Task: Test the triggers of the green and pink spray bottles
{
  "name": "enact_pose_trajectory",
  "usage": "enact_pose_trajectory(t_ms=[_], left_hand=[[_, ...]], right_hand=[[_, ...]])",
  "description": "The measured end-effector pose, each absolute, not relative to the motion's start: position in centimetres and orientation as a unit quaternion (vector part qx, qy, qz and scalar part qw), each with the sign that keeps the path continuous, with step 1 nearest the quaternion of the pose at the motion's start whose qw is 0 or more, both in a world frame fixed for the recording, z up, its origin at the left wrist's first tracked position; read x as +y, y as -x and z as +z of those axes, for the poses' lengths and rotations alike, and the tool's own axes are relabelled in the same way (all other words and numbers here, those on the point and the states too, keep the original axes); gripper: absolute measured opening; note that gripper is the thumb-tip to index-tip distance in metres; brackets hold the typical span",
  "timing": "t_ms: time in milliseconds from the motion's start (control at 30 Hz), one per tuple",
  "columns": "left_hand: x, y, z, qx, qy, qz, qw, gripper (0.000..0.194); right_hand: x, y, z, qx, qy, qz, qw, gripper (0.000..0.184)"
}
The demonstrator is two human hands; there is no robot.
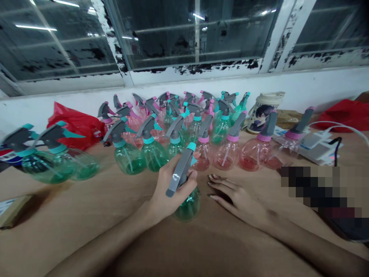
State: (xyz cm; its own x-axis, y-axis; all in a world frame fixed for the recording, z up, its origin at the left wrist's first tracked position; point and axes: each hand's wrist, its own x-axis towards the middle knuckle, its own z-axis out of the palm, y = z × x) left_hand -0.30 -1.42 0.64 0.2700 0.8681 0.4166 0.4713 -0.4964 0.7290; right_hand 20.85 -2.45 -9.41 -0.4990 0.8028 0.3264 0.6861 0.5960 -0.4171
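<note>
My left hand (165, 184) is wrapped around the neck of a green spray bottle (188, 207) with a grey and turquoise trigger head. The bottle stands on the table, its lower body showing beneath my fingers. To its right, my right hand (235, 192) rests on the tabletop with fingers stretched out, holding nothing. Just beyond both hands runs a row of spray bottles: clear green ones with turquoise collars, such as this green bottle (154, 157), and pink ones with pink collars, such as this pink bottle (226, 157).
Behind the front row, several more green and pink spray bottles crowd against the wall. A red plastic bag (76, 123) lies at left, another red bag (346, 115) at right. A printed cup (262, 111), white power strip (319, 146) and small box (14, 209) also sit on the table (115, 231).
</note>
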Motion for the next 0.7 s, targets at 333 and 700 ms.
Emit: enact_pose_trajectory(t_ms=[333, 700], left_hand=[[-1.3, 0.8, 1.4, 0.425, -0.775, 0.386, 0.263, 0.006], [-1.2, 1.0, 2.0, 0.396, -0.801, 0.373, 0.249, 0.004]], right_hand=[[-2.5, -20.8, -9.1, -0.859, 0.434, 0.118, 0.246, 0.039], [-2.4, -20.9, -9.3, -0.859, 0.432, 0.125, 0.244, 0.039]])
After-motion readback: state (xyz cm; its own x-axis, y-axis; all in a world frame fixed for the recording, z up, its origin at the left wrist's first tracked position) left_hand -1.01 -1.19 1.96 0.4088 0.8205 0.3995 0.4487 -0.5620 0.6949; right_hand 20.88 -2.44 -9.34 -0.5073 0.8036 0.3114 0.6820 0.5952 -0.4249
